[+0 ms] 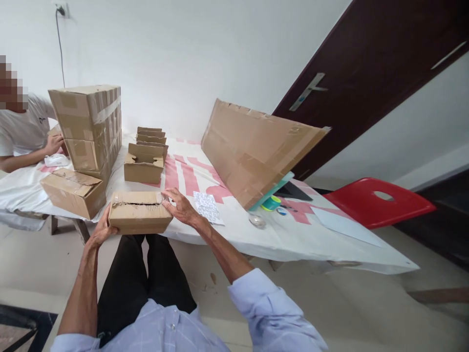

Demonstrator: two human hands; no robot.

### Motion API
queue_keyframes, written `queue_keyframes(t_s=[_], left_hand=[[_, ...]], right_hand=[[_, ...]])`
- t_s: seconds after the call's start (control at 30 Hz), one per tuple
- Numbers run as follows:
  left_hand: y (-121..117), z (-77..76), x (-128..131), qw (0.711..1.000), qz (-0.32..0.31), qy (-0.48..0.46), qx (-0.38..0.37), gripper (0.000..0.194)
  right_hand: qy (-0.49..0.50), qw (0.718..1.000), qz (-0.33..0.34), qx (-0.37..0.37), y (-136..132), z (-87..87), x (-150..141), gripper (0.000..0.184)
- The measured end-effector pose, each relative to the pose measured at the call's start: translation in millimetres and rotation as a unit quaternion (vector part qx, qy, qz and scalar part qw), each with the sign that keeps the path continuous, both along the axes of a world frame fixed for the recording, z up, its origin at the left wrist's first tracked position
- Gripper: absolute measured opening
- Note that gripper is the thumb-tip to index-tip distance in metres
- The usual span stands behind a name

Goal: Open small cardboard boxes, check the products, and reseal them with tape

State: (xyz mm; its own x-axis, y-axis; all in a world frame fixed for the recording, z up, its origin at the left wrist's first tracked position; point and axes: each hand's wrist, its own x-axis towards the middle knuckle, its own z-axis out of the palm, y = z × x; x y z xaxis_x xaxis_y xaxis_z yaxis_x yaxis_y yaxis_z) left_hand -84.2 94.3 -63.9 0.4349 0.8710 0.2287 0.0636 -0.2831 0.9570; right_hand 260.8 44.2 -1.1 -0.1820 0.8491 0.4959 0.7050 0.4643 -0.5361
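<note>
A small closed cardboard box (139, 215) sits at the near edge of the white-covered table (330, 239). My left hand (99, 231) presses against its left end with fingers wrapped on the side. My right hand (181, 205) rests on its top right corner, fingers curled over the taped seam. Both hands grip the box between them.
Another closed box (73, 191) lies to the left, beside a tall taped stack (91, 127). Open small boxes (144, 164) stand behind. A large cardboard sheet (256, 149) leans at right, tape rolls (271, 203) below it. A seated person (25, 132) works at far left. A red chair (377, 200) stands right.
</note>
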Motion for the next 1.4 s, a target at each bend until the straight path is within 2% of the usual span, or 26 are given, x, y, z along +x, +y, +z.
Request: queue_keyframes(t_s=[0.27, 0.57, 0.83, 1.13, 1.2, 1.33, 1.4], left_hand=[[1, -0.3, 0, 1.000, 0.004, 0.012, 0.009, 0.117], [-3, 6.7, 3, 1.000, 0.013, 0.019, 0.000, 0.116], [-24, 21.9, 10, 1.000, -0.004, 0.001, -0.014, 0.123], [-35, 36.2, 18, 0.999, 0.038, -0.015, 0.012, 0.129], [-38, 34.4, 18, 0.999, 0.044, -0.010, 0.021, 0.130], [-45, 27.3, 18, 0.998, 0.044, -0.004, 0.037, 0.129], [-49, 25.1, 19, 0.998, 0.041, -0.008, 0.040, 0.127]], right_hand=[[-0.003, 1.000, 0.003, 0.000, 5, -5.1, 2, 0.034], [0.033, 0.999, 0.007, -0.011, 3, -7.1, 3, 0.033], [0.054, 0.998, 0.002, -0.043, -1, 1.3, 2, 0.031], [0.077, 0.996, 0.005, -0.042, -10, -0.1, 1, 0.033], [0.081, 0.996, -0.012, -0.038, -11, -2.4, 0, 0.035], [0.062, 0.993, -0.091, -0.029, -8, -5.3, -5, 0.041], [0.046, 0.992, -0.116, -0.019, -7, -5.3, -7, 0.038]])
